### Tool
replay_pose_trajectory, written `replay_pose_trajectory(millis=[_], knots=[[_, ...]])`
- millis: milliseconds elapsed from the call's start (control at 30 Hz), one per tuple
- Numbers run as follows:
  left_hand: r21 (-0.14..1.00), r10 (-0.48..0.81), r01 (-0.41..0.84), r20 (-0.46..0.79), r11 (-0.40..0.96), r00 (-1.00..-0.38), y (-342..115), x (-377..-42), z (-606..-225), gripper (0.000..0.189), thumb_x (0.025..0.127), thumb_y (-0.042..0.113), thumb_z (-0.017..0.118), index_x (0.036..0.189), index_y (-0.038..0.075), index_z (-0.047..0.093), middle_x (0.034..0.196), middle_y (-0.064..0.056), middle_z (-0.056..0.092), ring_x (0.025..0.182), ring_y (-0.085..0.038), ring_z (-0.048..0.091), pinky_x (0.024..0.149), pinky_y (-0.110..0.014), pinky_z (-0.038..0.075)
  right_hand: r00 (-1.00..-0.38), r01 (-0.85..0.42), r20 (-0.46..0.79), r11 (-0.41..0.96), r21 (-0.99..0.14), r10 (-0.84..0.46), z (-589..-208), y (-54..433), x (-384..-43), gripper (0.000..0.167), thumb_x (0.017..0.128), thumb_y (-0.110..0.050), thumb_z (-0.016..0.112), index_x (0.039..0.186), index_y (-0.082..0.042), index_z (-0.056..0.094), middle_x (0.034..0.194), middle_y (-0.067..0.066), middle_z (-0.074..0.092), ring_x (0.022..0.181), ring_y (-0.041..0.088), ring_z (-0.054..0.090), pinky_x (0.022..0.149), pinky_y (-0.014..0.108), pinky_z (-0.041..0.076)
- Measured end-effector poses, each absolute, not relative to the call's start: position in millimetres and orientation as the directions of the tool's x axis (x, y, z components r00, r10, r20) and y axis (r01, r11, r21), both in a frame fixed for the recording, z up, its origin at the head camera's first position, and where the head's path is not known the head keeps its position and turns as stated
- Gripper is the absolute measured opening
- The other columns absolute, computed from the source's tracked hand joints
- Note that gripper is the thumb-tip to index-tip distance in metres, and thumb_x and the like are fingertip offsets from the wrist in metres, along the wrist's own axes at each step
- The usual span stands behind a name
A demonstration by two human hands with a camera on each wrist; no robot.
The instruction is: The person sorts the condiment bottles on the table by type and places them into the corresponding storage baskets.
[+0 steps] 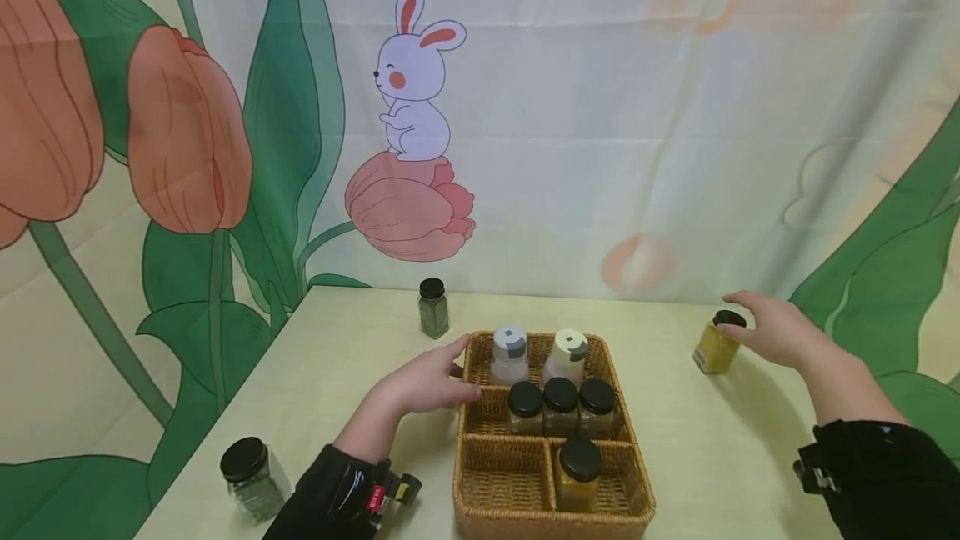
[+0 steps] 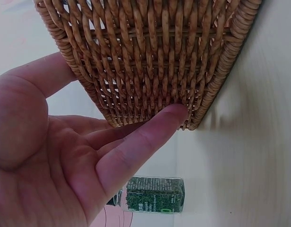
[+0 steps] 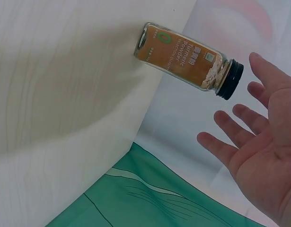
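Observation:
My left hand (image 1: 431, 377) holds the left side of the wicker basket (image 1: 553, 517); in the left wrist view its thumb reaches over the rim and a finger lies along the woven wall (image 2: 150, 71). At the far right, my right hand (image 1: 776, 330) is beside the black cap of a glass jar of turmeric powder (image 1: 716, 348). In the right wrist view, that hand (image 3: 263, 137) has its fingers spread, and a gap separates them from the turmeric jar (image 3: 180, 56), which stands upright on the table.
Inside the basket are two pale-capped bottles (image 1: 511, 357), three black-capped jars (image 1: 560, 407) and a jar of yellow powder (image 1: 579, 477). A green herb jar (image 1: 433, 309) stands behind the basket, another (image 1: 255, 480) at front left. A printed curtain (image 1: 555, 148) borders the table's back.

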State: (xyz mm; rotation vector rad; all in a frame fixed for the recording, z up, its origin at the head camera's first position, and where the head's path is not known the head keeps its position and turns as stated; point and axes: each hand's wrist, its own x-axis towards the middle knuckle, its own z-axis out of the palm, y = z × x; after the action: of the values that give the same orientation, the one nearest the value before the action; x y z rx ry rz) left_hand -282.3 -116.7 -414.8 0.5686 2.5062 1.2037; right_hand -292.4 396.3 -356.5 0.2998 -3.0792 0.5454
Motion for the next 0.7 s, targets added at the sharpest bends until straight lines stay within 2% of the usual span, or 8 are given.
replay_pose_trajectory(millis=[133, 267, 533, 700], knots=[[0.797, 0.473, 0.216, -0.098, 0.564, -0.876, -117, -282, -415, 0.098, 0.088, 0.026, 0.079, 0.163, 0.005, 0.019, 0.141, -0.026, 0.055, 0.117, -0.034, 0.063, 0.081, -0.044, 0.058, -0.982, -0.183, 0.022, 0.923, -0.338, -0.187, -359, 399, -294, 0.076, 0.099, -0.031, 0.067, 0.152, 0.01, 0.032, 0.15, 0.045, 0.021, 0.132, 0.067, 0.024, 0.099, 0.077, 0.03], [0.797, 0.473, 0.211, -0.104, 0.565, -0.875, -116, -282, -416, 0.098, 0.089, 0.027, 0.078, 0.163, 0.006, 0.018, 0.141, -0.026, 0.055, 0.117, -0.033, 0.063, 0.081, -0.043, 0.058, -0.982, -0.181, 0.013, 0.932, -0.315, -0.186, -367, 402, -296, 0.08, 0.098, -0.032, 0.068, 0.155, 0.008, 0.028, 0.151, 0.047, 0.016, 0.131, 0.068, 0.023, 0.098, 0.078, 0.03], [0.798, 0.472, 0.21, -0.105, 0.566, -0.875, -116, -280, -415, 0.097, 0.089, 0.026, 0.078, 0.163, 0.006, 0.019, 0.141, -0.026, 0.055, 0.118, -0.034, 0.063, 0.081, -0.043, 0.058, -0.974, -0.221, 0.025, 0.923, -0.314, -0.225, -385, 399, -303, 0.07, 0.098, -0.014, 0.066, 0.151, 0.014, 0.031, 0.143, 0.045, 0.037, 0.127, 0.064, 0.039, 0.099, 0.07, 0.039], [0.797, 0.467, 0.206, -0.106, 0.568, -0.878, -117, -282, -414, 0.098, 0.088, 0.027, 0.078, 0.163, 0.006, 0.019, 0.14, -0.025, 0.056, 0.116, -0.033, 0.063, 0.08, -0.042, 0.058, -0.982, -0.184, 0.014, 0.925, -0.333, -0.19, -385, 395, -303, 0.068, 0.098, -0.012, 0.066, 0.151, 0.013, 0.032, 0.14, 0.046, 0.04, 0.125, 0.064, 0.041, 0.096, 0.069, 0.042]])
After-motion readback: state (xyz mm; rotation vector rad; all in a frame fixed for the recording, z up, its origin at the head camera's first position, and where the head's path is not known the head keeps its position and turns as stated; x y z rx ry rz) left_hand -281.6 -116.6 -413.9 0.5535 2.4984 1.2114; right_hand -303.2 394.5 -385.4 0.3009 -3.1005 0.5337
